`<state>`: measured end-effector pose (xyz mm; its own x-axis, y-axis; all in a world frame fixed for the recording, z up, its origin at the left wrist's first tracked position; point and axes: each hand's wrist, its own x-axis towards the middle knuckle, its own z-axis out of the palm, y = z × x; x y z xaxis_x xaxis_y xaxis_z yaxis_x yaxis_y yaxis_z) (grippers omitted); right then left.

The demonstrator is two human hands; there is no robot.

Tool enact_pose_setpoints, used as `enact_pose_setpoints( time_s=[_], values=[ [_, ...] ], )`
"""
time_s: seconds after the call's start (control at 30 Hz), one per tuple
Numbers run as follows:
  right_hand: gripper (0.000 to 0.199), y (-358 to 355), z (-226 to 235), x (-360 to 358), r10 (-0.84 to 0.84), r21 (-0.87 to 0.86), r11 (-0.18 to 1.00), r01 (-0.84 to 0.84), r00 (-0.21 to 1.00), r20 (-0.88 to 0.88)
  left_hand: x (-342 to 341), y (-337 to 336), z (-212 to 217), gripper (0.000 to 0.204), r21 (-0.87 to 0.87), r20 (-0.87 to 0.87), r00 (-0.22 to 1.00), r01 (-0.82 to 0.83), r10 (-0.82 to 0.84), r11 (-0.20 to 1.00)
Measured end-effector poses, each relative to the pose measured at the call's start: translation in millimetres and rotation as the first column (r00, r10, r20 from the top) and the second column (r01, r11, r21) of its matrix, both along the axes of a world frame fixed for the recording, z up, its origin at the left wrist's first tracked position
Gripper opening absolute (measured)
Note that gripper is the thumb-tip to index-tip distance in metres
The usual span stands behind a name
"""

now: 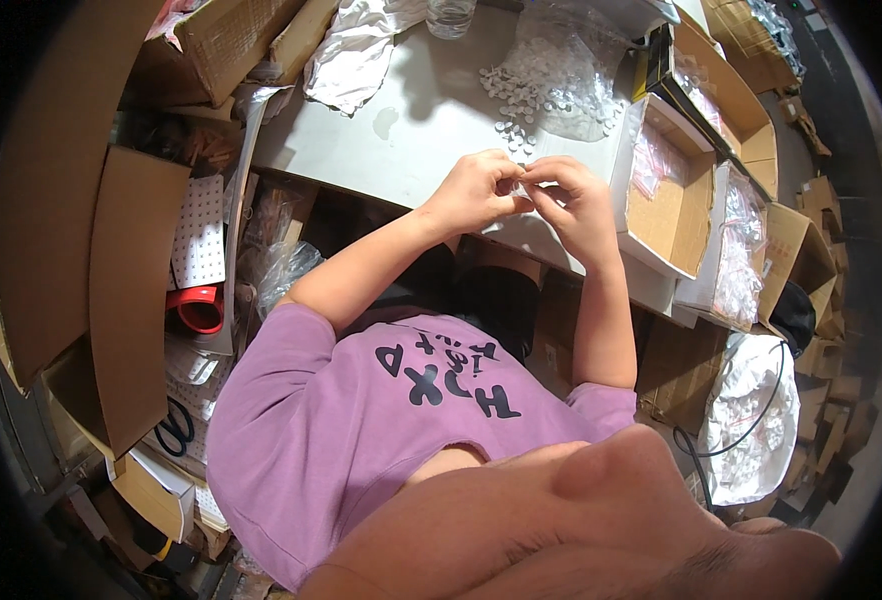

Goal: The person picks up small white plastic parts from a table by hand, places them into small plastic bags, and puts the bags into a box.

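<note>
White table — clear bag of small discs, both hands' grip pinched on 1 tiny clear piece.

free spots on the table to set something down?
Bare patch on the white table, between the crumpled white bag and the pile of small clear parts. Crowded: the pile, the clear bag, the open boxes. Both hands, left hand, right hand, fill the near edge.

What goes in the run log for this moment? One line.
left hand: pinching small clear plastic piece | right hand: pinching same piece | heap of small clear plastic pieces: on white table
</note>
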<state>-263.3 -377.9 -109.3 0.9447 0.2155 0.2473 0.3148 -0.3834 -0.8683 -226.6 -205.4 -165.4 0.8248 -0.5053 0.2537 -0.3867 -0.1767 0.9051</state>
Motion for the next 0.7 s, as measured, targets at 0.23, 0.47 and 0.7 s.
enact_pose_setpoints(
  time_s=[0.23,0.47,0.7],
  values=[
    [0.014,-7.9,1.9,-3.4,-0.012,0.0,1.0,0.012,0.999,-0.048,-3.0,-0.1,5.9,0.03,-0.046,-0.095,0.995,0.0,-0.005,0.999],
    [0.02,-13.0,4.5,-2.5,0.036,-0.093,0.995,-0.039,0.999,-0.033,-1.6,0.7,7.8,0.027,-0.084,-0.138,0.99,0.012,-0.024,0.996],
    [0.024,-18.9,-10.6,1.6,-0.142,-0.395,0.907,0.145,0.989,0.039,1.3,7.5,5.5,0.027,-0.088,-0.111,0.994,-0.015,0.006,0.996]
  ],
)
